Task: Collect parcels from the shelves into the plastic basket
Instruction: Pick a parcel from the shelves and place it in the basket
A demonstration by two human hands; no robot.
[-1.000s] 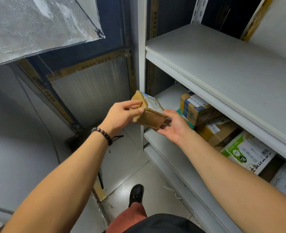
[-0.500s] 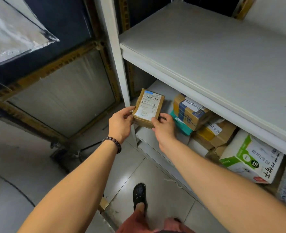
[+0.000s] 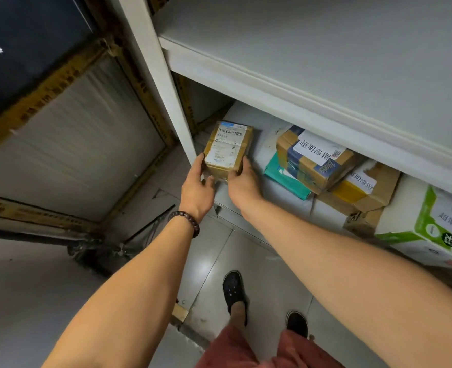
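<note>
**Listener:** What is the head camera showing?

**Me:** I am looking down along my two bare forearms, which are reaching to a white rack. My left hand (image 3: 197,188) and right hand (image 3: 242,184) are gripping a small brown parcel (image 3: 227,148), with fingers curling round its near corners and its label facing up. It is sitting at the left end of the lower shelf (image 3: 262,144), just beside the upright post (image 3: 166,102) (resting or barely lifted, I cannot tell).

**Listener:** How far along is the collecting?

**Me:** Early, I am judging. No plastic basket is showing, so this parcel is not yet in it. More are waiting on that shelf to the right: a blue-taped box (image 3: 312,160) lying on a teal packet (image 3: 283,176), a yellow-taped box (image 3: 362,189) and a white-and-green carton (image 3: 432,221).
</note>
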